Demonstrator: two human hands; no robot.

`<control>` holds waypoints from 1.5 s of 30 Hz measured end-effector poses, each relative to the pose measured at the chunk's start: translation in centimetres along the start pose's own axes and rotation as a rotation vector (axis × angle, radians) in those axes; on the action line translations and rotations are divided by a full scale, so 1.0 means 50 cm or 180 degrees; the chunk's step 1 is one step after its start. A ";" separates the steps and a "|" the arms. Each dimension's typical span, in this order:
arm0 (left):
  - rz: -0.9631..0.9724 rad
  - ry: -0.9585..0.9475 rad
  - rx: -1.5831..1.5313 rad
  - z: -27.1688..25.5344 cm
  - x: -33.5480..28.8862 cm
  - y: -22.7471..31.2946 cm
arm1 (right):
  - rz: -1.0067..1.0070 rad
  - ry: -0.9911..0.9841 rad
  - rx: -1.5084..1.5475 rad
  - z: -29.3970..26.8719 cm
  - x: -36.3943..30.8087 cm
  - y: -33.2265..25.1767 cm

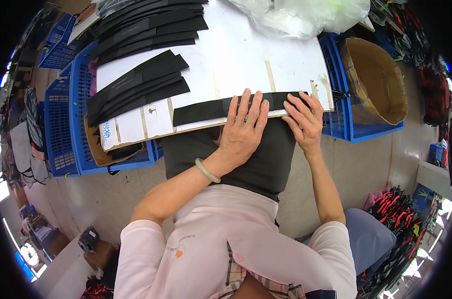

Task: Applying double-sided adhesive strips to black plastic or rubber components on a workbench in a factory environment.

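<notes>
A long black fabric strip [201, 113] lies along the near edge of a white board [236, 60]. My left hand [245, 124] rests on its middle, fingers spread and stretched flat across it. At the strip's right end is my right hand [307, 119], its fingers bent but apart, fingertips touching the fabric and thumb by the board's edge. Neither hand visibly grips the strip. To the left, a small overlapping stack of black strips [136, 84] lies on the board, and a larger row of black strips [151, 30] fans out farther back.
A clear plastic bag [296, 17] covers the board's far right. Blue crates [61, 124] stand at the left, and another blue crate [375, 132] at the right holds a cardboard box [375, 79]. Red-and-black goods [400, 224] are piled at lower right, near a grey-blue rounded surface [368, 239].
</notes>
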State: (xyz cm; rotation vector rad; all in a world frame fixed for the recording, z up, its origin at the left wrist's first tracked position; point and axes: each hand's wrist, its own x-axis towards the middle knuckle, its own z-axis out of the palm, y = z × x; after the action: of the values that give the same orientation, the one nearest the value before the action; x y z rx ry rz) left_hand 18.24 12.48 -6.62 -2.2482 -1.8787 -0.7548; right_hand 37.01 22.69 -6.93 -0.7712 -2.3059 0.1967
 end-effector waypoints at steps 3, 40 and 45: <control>0.0116 -0.0070 0.0156 -0.001 0.001 -0.003 | 0.0008 -0.0005 0.0005 -0.001 -0.001 0.001; 0.0067 -0.0213 0.0073 -0.008 0.001 -0.005 | 0.0105 -0.0062 0.0074 -0.001 -0.001 -0.001; 0.0077 -0.0155 0.0077 -0.009 -0.002 -0.008 | 0.0060 -0.0030 0.0105 -0.001 0.005 -0.007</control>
State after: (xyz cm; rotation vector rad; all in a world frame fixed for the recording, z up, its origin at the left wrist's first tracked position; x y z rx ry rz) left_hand 17.71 12.32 -6.35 -2.2905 -1.8675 -0.6762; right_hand 36.76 22.55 -6.64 -0.7770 -2.2993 0.2469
